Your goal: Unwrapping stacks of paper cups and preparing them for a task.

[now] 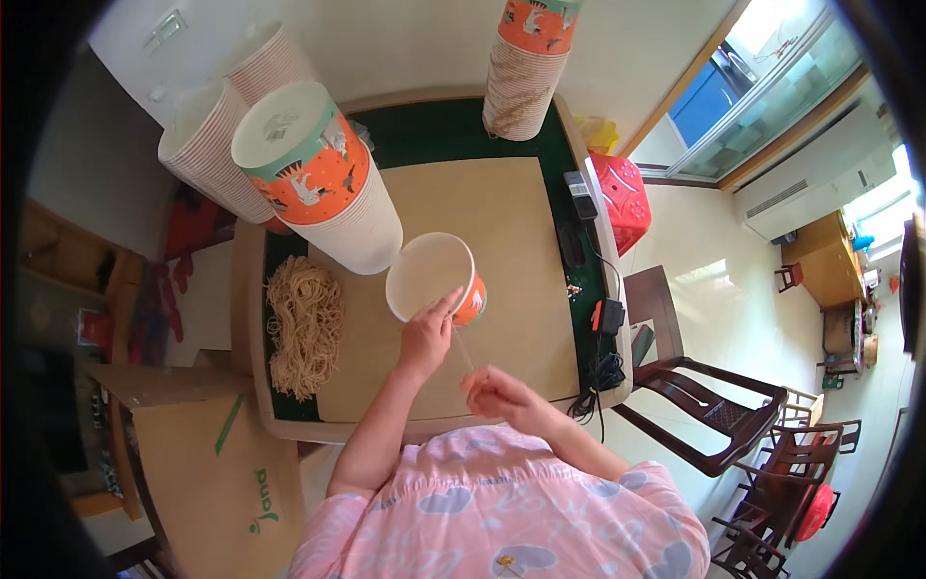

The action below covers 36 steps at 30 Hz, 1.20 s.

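A single paper bucket [424, 275], white inside with an orange printed outside, lies tilted on the brown board in front of me, its mouth toward me. My left hand [426, 338] pinches its near rim, with the index finger stretched along the edge. A thin, pale cord [463, 349] runs from the rim by that hand to my right hand [502, 396]. The right hand is closed on the cord's near end, close to my body. Left of the board rests a loose bundle of beige cord [304, 328].
Tall stacks of nested paper buckets [318, 179] stand at the back left, another stack [526, 72] at the back right. Black adapters and cables [606, 318] lie along the table's right edge. A cardboard box [207, 463] stands at left, a dark wooden chair [709, 410] at right.
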Available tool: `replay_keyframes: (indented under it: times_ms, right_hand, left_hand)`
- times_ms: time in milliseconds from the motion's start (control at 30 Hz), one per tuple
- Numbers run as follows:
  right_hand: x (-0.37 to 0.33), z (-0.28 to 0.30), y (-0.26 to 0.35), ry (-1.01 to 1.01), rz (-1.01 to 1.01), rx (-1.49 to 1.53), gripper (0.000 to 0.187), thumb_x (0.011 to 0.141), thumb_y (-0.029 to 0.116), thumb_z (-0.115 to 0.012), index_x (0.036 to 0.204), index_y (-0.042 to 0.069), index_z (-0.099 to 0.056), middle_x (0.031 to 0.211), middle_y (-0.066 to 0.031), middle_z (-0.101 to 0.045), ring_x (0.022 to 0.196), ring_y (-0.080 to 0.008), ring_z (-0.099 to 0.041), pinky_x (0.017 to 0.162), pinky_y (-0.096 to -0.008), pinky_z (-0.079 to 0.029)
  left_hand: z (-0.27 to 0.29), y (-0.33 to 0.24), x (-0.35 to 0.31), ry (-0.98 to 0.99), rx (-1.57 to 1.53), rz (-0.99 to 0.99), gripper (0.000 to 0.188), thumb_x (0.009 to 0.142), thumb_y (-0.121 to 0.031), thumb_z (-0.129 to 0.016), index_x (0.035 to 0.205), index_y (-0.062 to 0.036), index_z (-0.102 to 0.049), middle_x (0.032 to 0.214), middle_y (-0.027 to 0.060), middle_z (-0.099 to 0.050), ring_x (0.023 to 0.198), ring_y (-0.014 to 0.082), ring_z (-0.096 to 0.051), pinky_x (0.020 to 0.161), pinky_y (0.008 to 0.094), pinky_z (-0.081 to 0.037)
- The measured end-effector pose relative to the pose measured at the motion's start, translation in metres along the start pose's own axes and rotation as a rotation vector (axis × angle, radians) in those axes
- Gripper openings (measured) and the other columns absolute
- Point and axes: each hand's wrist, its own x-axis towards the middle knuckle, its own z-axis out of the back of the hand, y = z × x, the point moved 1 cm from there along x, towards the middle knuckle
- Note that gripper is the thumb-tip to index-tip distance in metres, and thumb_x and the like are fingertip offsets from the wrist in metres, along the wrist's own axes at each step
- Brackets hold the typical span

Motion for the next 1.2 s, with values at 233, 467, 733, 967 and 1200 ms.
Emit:
replay_keyframes:
  times_ms: [233, 467, 733, 967, 1200]
  right_hand:
    - [0.020, 0.020, -0.012, -0.374, 0.171, -0.546, 0.018, 0.090, 0.003, -0.053, 0.108, 0.001, -0.053, 0.097, -0.0090, -0.061, 0.093, -0.0137, -0.058, 0.082, -0.0269, -0.045]
    - [0.059, 0.044, -0.034, -0.665, 0.180, -0.586, 0.016, 0.081, 0.004, -0.064, 0.097, 0.003, -0.060, 0.079, -0.0078, -0.064, 0.072, -0.0137, -0.061, 0.067, -0.0269, -0.049]
    - [0.074, 0.029, -0.049, -0.400, -0.091, -0.629, 0.013, 0.088, 0.014, -0.056, 0.088, 0.001, -0.061, 0.064, -0.0092, -0.063, 0.057, -0.0166, -0.063, 0.053, -0.0310, -0.048]
    - [0.048, 0.073, -0.100, -0.689, 0.120, -0.268, 0.021, 0.092, 0.009, -0.051, 0.105, -0.004, -0.061, 0.090, -0.0110, -0.068, 0.088, -0.0178, -0.065, 0.081, -0.0284, -0.051]
    - [0.058, 0.117, -0.037, -0.869, 0.369, 0.667, 0.027, 0.092, 0.009, -0.051, 0.116, -0.002, -0.048, 0.100, -0.0127, -0.061, 0.091, -0.0204, -0.062, 0.090, -0.0361, -0.049]
  left_hand:
    - [0.004, 0.015, 0.004, -0.124, -0.266, 0.129, 0.012, 0.080, 0.001, -0.059, 0.092, 0.0027, -0.062, 0.077, 0.0109, -0.065, 0.067, 0.0139, -0.062, 0.061, 0.0274, -0.049]
    - [0.012, -0.006, -0.004, -0.078, -0.263, 0.239, 0.013, 0.079, 0.001, -0.058, 0.091, 0.0020, -0.061, 0.080, 0.0145, -0.064, 0.070, 0.0250, -0.064, 0.063, 0.0322, -0.050]
    - [0.006, 0.003, -0.010, -0.183, -0.233, 0.236, 0.013, 0.078, 0.002, -0.057, 0.090, 0.0016, -0.061, 0.078, 0.0153, -0.064, 0.067, 0.0272, -0.063, 0.060, 0.0358, -0.049]
    - [0.016, 0.002, -0.014, -0.195, -0.226, 0.247, 0.011, 0.079, 0.000, -0.059, 0.090, 0.0021, -0.060, 0.080, 0.0147, -0.063, 0.067, 0.0270, -0.062, 0.059, 0.0347, -0.049]
    - [0.010, 0.004, -0.026, -0.152, -0.232, 0.230, 0.012, 0.079, 0.000, -0.060, 0.091, 0.0020, -0.060, 0.081, 0.0137, -0.062, 0.070, 0.0259, -0.063, 0.063, 0.0341, -0.050]
